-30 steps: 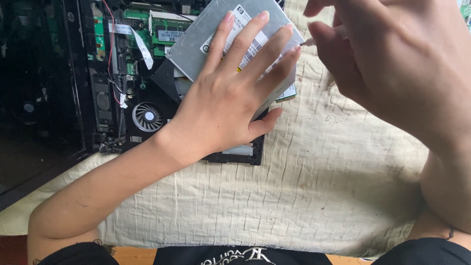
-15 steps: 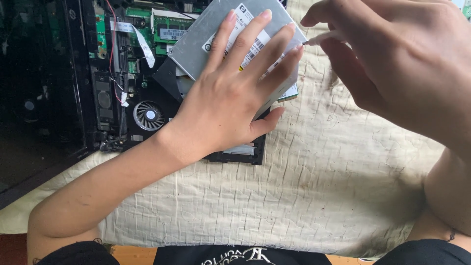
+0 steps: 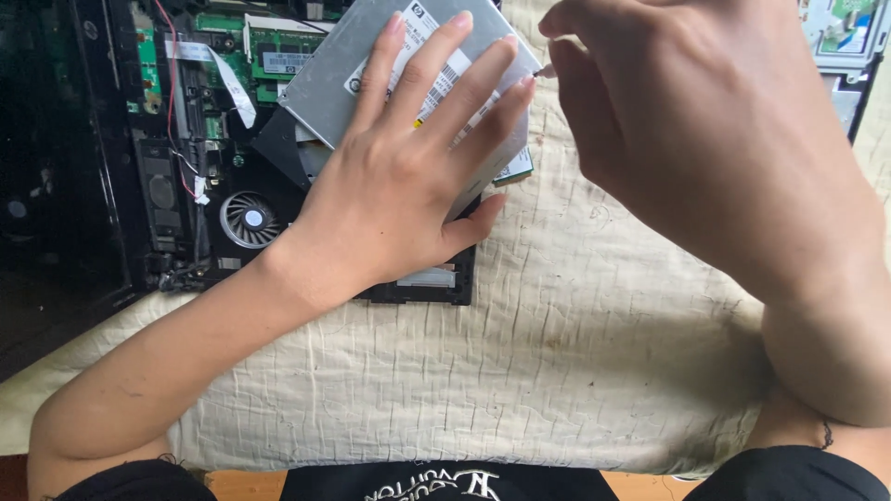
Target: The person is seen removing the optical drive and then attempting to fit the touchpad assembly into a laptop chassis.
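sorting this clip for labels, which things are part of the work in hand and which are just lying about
In hand: left hand flat on the grey optical drive; right hand pinching a thin tool at its edge; opened laptop.

Lying about: quilted cloth; circuit board part.

Left hand (image 3: 399, 195) flat; right hand (image 3: 687, 139) pinching

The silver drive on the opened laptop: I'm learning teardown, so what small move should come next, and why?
Probably keep the left hand pressing flat on the silver drive and work the thin tool tip at its right edge. The right hand pinches something slim there, though what it meets is hidden. The drive lies tilted over the laptop base, so it could slip.
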